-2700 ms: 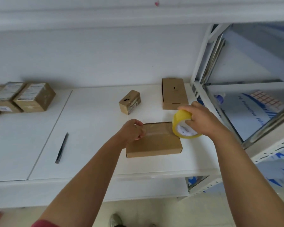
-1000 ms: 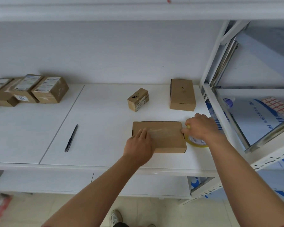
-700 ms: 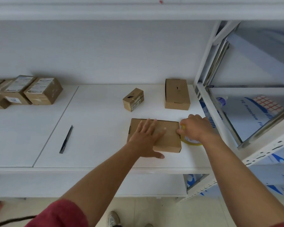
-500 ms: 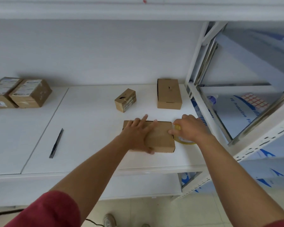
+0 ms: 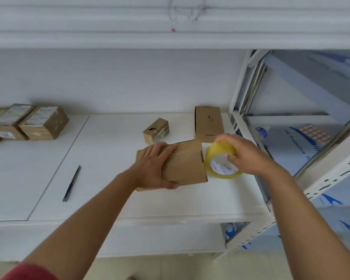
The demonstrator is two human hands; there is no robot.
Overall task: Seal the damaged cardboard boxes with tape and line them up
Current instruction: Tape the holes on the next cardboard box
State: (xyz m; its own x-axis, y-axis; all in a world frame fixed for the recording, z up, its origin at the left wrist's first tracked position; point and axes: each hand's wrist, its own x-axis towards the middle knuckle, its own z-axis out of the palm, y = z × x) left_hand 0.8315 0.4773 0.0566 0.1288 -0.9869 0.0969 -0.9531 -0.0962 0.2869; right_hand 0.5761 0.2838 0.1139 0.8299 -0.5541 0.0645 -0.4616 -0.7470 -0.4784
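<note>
- Where two white panels meet to form the table [image 5: 113,178], a white wall rises behind it and a white shelf runs overhead; a white metal rack [image 5: 291,190] stands to the right, with blue-printed sheets behind its rails.
- On the table lie a dark knife [image 5: 71,183] near the panel seam, a group of labelled boxes [image 5: 28,122] at the far left, a small box [image 5: 156,130] with a torn top, and a long box [image 5: 209,123] near the wall with a small tear in its lid.
- Half a second ago the flat box [image 5: 185,162] lay level on the table under a spread palm; now the left hand [image 5: 154,167] grips it, fingers over the far edge and thumb under the near edge, and its right end is tipped up off the surface.
- Then the tape roll [image 5: 222,161] lay nearly flat beside the box; now the right hand [image 5: 246,155] holds it raised on edge, fingers curled over the rim and thumb in the core, its open side facing the camera.
- Roll and box stand just beside each other; whether a strip of tape joins them I cannot tell.
- The flat box sits at the centre right of the table, its long axis running left to right, the right end toward the roll.
</note>
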